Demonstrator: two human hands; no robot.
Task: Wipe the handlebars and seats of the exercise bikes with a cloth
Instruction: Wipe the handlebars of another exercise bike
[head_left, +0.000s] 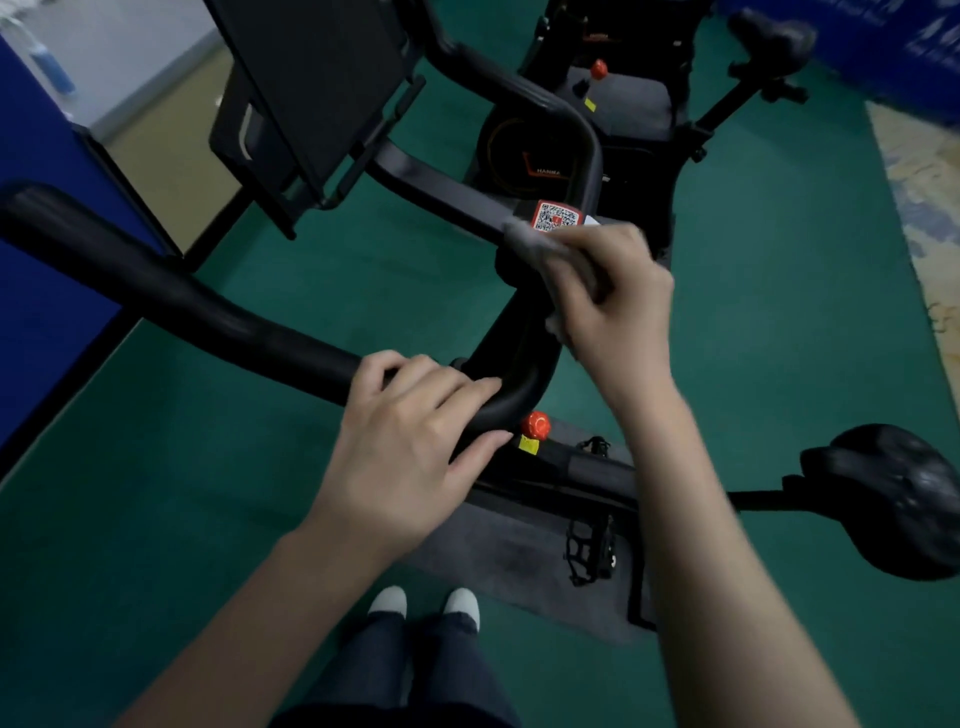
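A black exercise bike's handlebar runs from the left edge to the centre, then curves up past a QR sticker. My left hand grips the bar at its near bend. My right hand presses a grey cloth onto the bar's middle, just below the sticker. The bike's black seat sits at the right edge. A second bike stands behind, its seat at the top right.
A dark screen is mounted above the handlebar. A red knob, a pedal and a grey mat lie below on green floor. A blue partition stands left. My feet are near the mat.
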